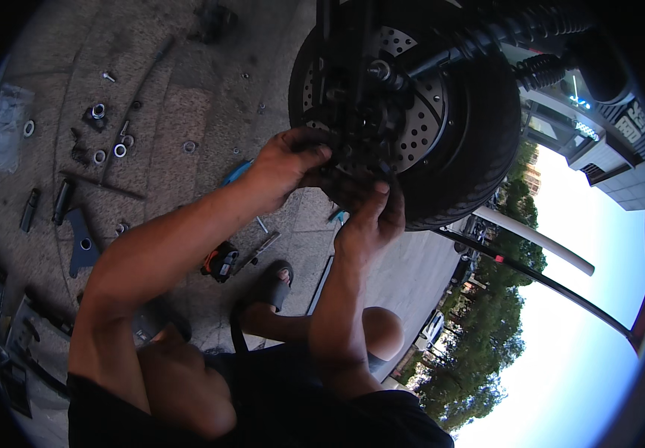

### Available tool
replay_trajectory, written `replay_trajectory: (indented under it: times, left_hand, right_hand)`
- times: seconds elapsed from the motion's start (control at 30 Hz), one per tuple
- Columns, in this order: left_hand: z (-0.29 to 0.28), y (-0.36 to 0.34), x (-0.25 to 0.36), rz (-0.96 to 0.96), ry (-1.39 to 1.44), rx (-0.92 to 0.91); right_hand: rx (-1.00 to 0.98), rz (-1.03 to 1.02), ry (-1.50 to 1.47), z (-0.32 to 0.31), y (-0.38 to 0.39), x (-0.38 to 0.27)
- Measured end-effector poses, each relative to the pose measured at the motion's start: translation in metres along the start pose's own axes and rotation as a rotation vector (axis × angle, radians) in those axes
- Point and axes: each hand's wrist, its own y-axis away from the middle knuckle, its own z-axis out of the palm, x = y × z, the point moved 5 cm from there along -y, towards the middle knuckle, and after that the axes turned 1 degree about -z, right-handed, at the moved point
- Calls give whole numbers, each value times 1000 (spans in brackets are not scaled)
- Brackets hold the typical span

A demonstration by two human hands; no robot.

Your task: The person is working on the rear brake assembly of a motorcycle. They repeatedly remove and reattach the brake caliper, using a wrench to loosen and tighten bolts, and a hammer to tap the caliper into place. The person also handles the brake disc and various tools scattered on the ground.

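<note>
In front of me stands a wheel with a black tyre [487, 142] and a drilled brake disc [421, 123]. A dark, greasy metal part [345, 183] sits low beside the hub, and I cannot make out its exact kind. My left hand [292, 166] grips it from the left, thumb and fingers closed. From below, my right hand [371, 220] pinches its other side between thumb and fingers. The part is mostly in shadow and partly hidden by my fingers. Above the hub runs a shock absorber with a coil spring [479, 39].
Several washers [99, 111], a T-shaped rod [102, 184], black sockets [62, 200] and a dark plate with a hole [83, 243] lie on the paving at left. A clear plastic bag [10, 123] is farther out. Below my arms are an orange-black tape measure [221, 261] and my sandalled foot [274, 287].
</note>
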Motion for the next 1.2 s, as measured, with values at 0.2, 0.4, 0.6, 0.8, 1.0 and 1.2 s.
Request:
replay_trajectory:
  times: [0.2,0.4,0.6,0.8,1.0,1.2]
  left_hand:
    - [1,3,0,9,8,80]
    - [4,6,1,26,-54,91]
    - [7,8,0,25,-106,91]
    - [7,4,2,58,-177,119]
    - [9,2,0,102,-169,111]
    - [8,3,0,142,-241,105]
  right_hand:
    - [-36,-61,-5,4,-3,-4]
    - [-42,-67,-30,2,0,-8]
    - [-33,-71,-50,-2,1,-7]
    - [-60,-4,-163,6,0,-3]
    - [-31,28,-283,12,1,2]
    - [9,78,-439,15,13,9]
